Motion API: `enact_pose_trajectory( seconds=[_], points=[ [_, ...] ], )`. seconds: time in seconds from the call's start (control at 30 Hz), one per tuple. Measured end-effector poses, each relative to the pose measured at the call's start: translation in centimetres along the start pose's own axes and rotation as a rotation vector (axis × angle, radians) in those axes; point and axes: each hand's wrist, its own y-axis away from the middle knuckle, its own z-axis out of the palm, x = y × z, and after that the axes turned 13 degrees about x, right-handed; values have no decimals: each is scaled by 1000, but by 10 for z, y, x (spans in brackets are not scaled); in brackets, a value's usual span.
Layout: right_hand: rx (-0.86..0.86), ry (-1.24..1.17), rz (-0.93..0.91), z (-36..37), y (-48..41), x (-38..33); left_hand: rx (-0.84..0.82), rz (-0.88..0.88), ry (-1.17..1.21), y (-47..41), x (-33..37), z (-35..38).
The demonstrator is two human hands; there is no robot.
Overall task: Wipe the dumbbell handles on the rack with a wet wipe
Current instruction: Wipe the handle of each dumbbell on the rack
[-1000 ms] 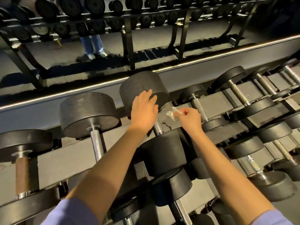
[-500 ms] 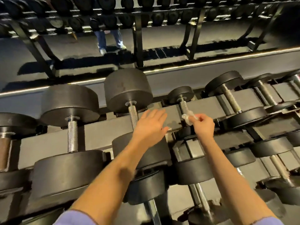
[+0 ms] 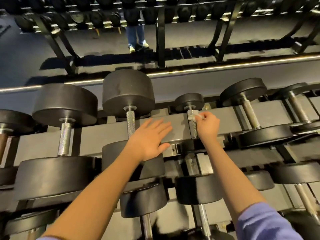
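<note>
Black dumbbells with knurled steel handles lie in a row on the grey rack (image 3: 103,139). My right hand (image 3: 207,126) pinches a small white wet wipe (image 3: 194,116) against the top of the handle (image 3: 193,125) of a small dumbbell, just under its far head (image 3: 188,101). My left hand (image 3: 150,139) is flat with straight fingers, over the rack's grey rail, just right of the handle (image 3: 130,123) of a big dumbbell. It holds nothing.
More dumbbells sit left (image 3: 65,135) and right (image 3: 249,115) on the same tier, and a lower tier (image 3: 199,189) lies under my forearms. Behind the rack a mirror shows another rack and a person's legs (image 3: 136,37).
My right hand has carried the wipe from beside the big dumbbell to the small dumbbell's handle. My left hand has come off the big dumbbell's head and now lies flat over the rail.
</note>
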Motion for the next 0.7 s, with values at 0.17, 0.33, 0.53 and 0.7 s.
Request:
enact_pose_trajectory(
  seconds=[0.17, 0.33, 0.53, 0.7],
  points=[
    [40, 42, -40, 30, -20, -7, -6, -18, 53, -1, -3, 4],
    [-46, 72, -25, 24, -29, -3, -3, -23, 109, -1, -4, 5],
    [-251, 280, -136, 3, -15, 3, 33, -14, 90, 1, -4, 8],
    [-340, 422, -168, -11, -4, 8, 72, -13, 106, 1, -4, 6]
  ],
)
